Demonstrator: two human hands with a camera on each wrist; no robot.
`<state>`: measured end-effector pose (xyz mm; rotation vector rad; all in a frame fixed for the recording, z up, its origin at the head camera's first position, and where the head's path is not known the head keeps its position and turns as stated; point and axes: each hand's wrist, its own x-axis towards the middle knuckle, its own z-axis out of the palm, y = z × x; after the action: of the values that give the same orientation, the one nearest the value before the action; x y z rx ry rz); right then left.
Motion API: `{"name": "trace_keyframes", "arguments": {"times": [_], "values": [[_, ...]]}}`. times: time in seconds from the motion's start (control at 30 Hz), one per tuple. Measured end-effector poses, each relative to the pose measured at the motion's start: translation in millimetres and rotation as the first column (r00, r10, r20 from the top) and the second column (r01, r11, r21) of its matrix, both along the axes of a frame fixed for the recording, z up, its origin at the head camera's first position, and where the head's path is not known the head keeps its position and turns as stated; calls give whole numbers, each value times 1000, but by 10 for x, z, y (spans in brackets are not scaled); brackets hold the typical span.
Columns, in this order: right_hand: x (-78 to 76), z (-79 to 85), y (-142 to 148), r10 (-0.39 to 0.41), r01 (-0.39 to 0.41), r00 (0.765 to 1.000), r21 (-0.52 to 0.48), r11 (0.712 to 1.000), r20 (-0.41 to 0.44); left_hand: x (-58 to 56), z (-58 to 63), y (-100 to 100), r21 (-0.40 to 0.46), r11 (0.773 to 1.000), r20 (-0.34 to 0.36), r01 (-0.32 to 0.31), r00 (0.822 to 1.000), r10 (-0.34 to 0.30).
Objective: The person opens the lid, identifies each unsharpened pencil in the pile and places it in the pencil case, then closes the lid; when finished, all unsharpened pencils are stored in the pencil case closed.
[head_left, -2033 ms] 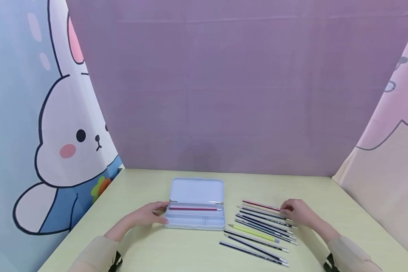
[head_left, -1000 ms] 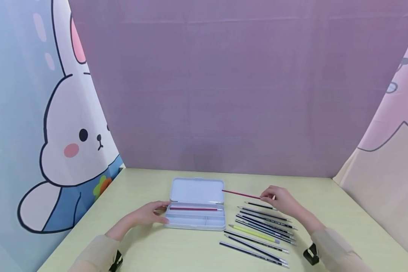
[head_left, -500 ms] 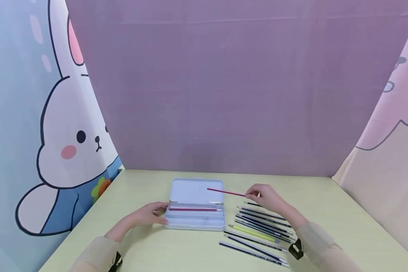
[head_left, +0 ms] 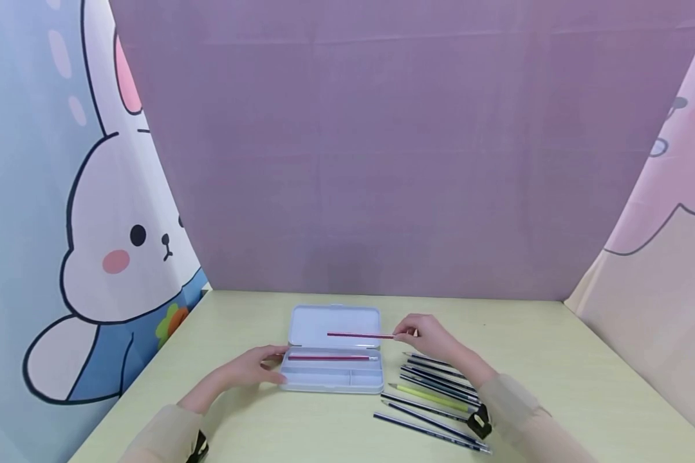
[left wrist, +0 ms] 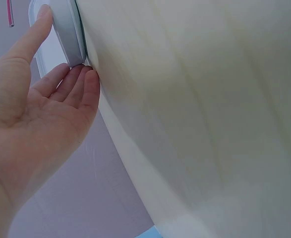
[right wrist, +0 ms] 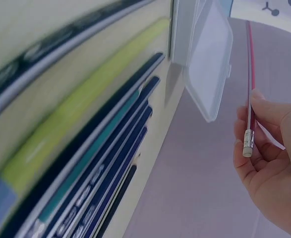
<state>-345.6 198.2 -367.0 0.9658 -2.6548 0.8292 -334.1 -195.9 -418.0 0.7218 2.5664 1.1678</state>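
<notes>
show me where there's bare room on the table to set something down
Bare table shows in front of the pencil case, between the left sleeve and nearest dark pencils; beyond the right hand, up to the purple backdrop; and right of the right sleeve. Crowded: right of the case, where dark pencils and a yellow-green pencil lie close together.

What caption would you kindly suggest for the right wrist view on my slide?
The right hand pinches a red, eraser-tipped pencil; an open case and dark pencils lie on the table.
</notes>
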Motion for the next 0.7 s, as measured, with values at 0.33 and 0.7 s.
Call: {"name": "trace_keyframes", "arguments": {"times": [0.33,0.7], "values": [[-25,-40,-285,75,-76,997,1,997,23,-5,-5,-3,-12,1000,-1,-9,1000,9],[1,-67,-550,103,-105,993,49,993,49,-20,-22,2,-11,1000,-23,10,1000,-10]]}}
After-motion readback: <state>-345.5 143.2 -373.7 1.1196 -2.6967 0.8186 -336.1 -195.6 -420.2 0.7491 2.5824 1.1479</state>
